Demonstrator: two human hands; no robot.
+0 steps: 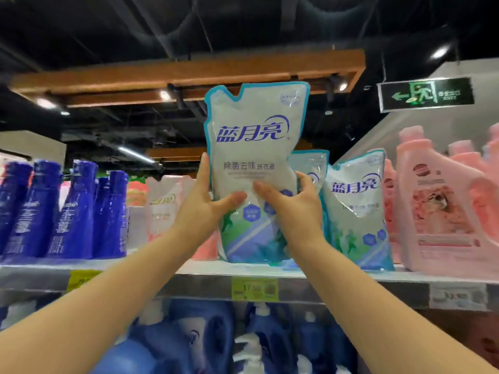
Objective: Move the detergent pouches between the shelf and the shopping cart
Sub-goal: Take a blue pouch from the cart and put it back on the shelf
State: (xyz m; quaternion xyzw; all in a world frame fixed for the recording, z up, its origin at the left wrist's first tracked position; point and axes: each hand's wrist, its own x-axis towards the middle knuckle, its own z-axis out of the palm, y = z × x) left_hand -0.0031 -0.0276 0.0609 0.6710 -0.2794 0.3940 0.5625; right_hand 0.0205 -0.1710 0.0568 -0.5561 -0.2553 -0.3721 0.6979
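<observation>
A tall white-and-teal detergent pouch (253, 147) with blue lettering stands upright at the front of the top shelf (189, 268). My left hand (205, 203) grips its left side and my right hand (291, 206) grips its right side, thumbs on the front. Its bottom edge sits at shelf level. Just behind it a second pouch (310, 166) of the same kind is mostly hidden. A third pouch (356, 209) stands to the right, slightly slumped. No shopping cart is in view.
Dark blue bottles (67, 211) fill the shelf's left, with pink pouches (164, 203) beside them. Pink jugs (442, 209) crowd the right. A yellow price tag (253, 288) hangs on the shelf edge. Blue bottles (256, 338) fill the lower shelf.
</observation>
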